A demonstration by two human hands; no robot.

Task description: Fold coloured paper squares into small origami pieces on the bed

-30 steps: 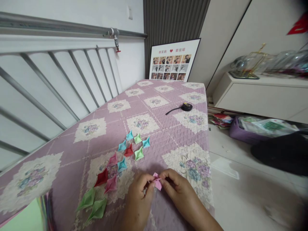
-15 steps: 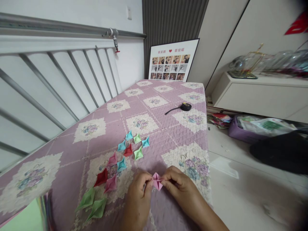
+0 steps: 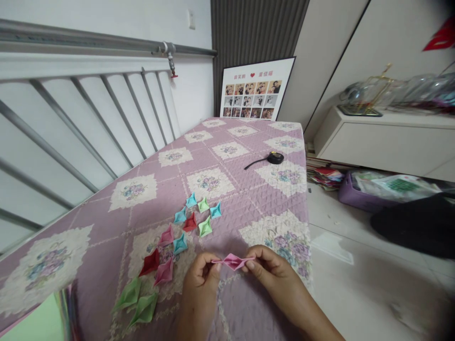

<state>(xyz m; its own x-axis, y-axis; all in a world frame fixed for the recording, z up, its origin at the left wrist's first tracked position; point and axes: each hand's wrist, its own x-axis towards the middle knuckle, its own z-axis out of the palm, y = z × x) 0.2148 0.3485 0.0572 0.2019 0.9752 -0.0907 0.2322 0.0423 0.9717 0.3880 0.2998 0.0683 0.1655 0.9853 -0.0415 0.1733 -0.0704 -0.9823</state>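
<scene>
A small pink folded paper piece [image 3: 232,261] is stretched out flat and long between my hands above the purple quilted bed cover [image 3: 249,189]. My left hand [image 3: 201,279] pinches its left tip and my right hand [image 3: 272,270] pinches its right tip. Just beyond lie several finished paper shapes: a far cluster of blue, green and red ones [image 3: 197,215], a nearer group of pink, red and blue ones [image 3: 163,253], and two larger green ones [image 3: 137,300] at the near left.
A black tape measure [image 3: 275,157] lies farther up the bed. A framed photo collage [image 3: 254,90] leans at the bed's far end. Grey railings [image 3: 71,128] line the left. Right of the bed are floor clutter, a purple bin [image 3: 359,196] and a white cabinet [image 3: 387,142].
My hands have drawn apart, pulling the pink paper from a small bunched shape into a long flat one. The other paper shapes have not moved.
</scene>
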